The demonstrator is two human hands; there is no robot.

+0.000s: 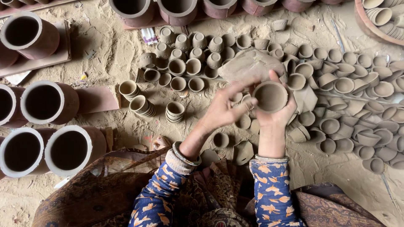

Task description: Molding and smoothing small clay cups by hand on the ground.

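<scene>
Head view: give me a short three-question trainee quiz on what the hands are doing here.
1. True or false: the right hand holds a small clay cup with its mouth facing the camera.
2. What does the left hand touch: A) a large pot, B) the held cup's rim, C) the cloth?
3. Where do the large dark-mouthed pots lie, left or right of the hands?

Key: 1 true; 2 B; 3 left.

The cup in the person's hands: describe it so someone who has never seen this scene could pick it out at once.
Start at the big grey clay lump in the upper middle of the sandy floor. Just below and to its right, the right hand cups a small round wet clay cup, and the left hand reaches its rim. It is the only cup lifted off the ground; the others sit in rows or stacks.
</scene>
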